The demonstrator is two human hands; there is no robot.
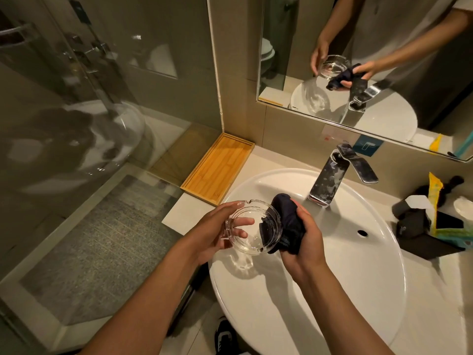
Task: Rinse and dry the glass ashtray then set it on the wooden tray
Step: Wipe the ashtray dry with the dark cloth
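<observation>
The clear glass ashtray (253, 226) is tilted on its side above the left part of the white sink (345, 265). My left hand (217, 231) cups it from behind, fingers showing through the glass. My right hand (307, 234) grips a dark navy cloth (286, 221) pressed against the ashtray's right rim. The empty wooden tray (217, 167) lies on the counter to the back left of the sink, against the wall corner.
A chrome faucet (332, 175) stands behind the sink, no water running. Dark items and a yellow packet (432, 221) crowd the counter on the right. A mirror (358, 60) hangs above. A glass shower partition (89, 124) borders the left.
</observation>
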